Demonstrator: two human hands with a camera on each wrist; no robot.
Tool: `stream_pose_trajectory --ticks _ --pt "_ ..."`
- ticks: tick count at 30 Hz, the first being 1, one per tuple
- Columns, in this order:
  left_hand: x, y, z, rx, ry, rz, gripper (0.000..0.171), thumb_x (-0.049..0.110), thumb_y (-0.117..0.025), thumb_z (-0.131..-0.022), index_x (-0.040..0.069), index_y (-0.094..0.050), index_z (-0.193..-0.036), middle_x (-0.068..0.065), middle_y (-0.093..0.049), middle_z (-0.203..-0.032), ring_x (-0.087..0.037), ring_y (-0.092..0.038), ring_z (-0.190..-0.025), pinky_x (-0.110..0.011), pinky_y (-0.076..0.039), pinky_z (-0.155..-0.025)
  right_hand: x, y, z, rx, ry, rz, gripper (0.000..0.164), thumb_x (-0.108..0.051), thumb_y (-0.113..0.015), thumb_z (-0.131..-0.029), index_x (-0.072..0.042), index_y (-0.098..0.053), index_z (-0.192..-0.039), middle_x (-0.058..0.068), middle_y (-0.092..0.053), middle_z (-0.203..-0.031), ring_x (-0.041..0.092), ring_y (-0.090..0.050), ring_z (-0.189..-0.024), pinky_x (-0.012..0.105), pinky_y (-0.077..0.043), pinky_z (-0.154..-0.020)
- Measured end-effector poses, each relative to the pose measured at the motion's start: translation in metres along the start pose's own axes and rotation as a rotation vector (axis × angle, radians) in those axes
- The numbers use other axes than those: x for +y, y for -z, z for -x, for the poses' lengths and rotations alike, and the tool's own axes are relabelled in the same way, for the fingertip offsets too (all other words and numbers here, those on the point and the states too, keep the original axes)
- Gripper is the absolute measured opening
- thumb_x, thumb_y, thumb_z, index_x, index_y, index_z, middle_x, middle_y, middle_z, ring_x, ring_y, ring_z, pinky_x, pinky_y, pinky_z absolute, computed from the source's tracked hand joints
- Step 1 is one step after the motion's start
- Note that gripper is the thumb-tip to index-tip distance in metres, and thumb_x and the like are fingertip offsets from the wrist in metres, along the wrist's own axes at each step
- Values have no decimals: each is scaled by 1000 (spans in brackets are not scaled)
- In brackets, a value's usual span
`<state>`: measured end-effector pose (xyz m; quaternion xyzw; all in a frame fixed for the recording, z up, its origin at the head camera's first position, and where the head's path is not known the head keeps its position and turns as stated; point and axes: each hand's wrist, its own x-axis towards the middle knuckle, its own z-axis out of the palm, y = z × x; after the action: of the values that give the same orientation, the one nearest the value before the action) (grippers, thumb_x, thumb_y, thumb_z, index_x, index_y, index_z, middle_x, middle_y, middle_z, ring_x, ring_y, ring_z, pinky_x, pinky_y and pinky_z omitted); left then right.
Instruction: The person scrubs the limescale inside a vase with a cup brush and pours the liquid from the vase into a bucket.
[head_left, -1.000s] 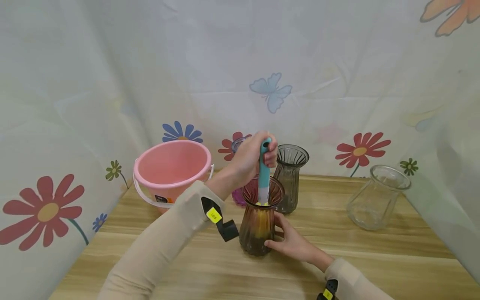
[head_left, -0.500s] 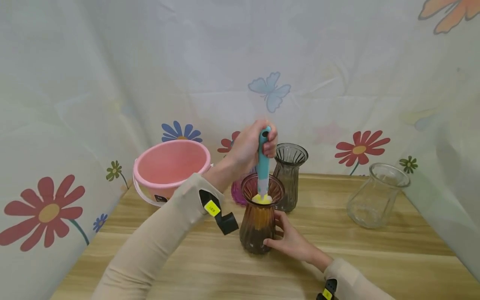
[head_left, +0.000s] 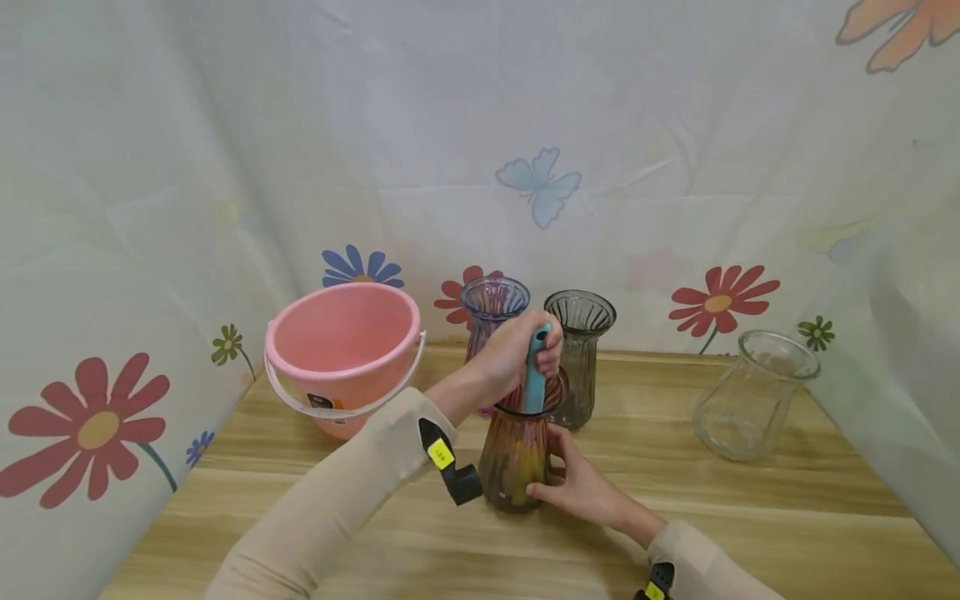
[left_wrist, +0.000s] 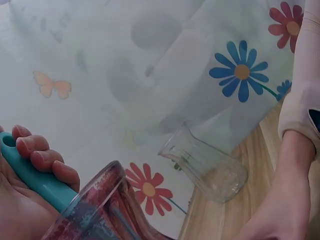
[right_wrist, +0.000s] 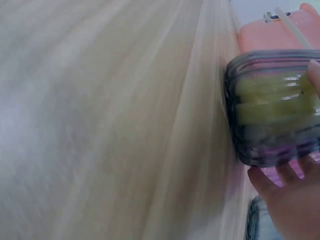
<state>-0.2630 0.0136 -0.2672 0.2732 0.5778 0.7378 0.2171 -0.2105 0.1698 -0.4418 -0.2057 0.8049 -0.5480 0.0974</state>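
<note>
teal-handled sponge brush stands inside the ribbed reddish-brown glass vase, near the middle of the wooden table. half a second ago its yellow sponge head was up at the vase's mouth; now it has gone down, and the yellow shows through the glass low in the body, with part of the handle sunk below the rim. i judge that the sponge now works on the lower inside of the vase rather than the neck; whether it touches the base, i cannot tell. the left hand has dropped with it, fingers curled round the handle, just above the vase's mouth. the right hand has stayed put, gripping the vase low on its right side, thumb on the near face, and the vase stays upright. with the left hand lower, the blue-purple glass vase shows again on the far side, left of the grey glass vase. the pink bucket at left and the clear glass vase at right have not moved.
</note>
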Motion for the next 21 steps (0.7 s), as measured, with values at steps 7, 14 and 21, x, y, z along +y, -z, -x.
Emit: stream_pose_trajectory --ticks 7,14,21 --pt "1 3 4 17 -12 -23 32 21 -23 -96 5 -41 -74 -2 -35 -61 -16 -34 -54 -27 -33 -56 -1 10 -5 -104 1 24 89 -20 -66 -84 -9 -3 -147 22 -15 -148 43 -28 -131 50 -35 -100" --pt "0 1 6 11 -34 -5 33 22 -24 -97 6 -36 -71 -2 -33 -60 -16 -32 -53 -27 -31 -56 0 9 -7 -83 -14 13 90 -20 -68 -82 -10 -7 -147 20 -19 -148 40 -30 -131 47 -37 -100" --pt "9 -2 6 12 -31 23 33 23 -26 -97 6 -36 -70 -1 -32 -59 -17 -29 -51 -27 -29 -54 -1 5 -5 -55 -26 -25 88 -17 -69 -81 -9 -10 -145 23 -25 -144 40 -29 -131 46 -38 -99"
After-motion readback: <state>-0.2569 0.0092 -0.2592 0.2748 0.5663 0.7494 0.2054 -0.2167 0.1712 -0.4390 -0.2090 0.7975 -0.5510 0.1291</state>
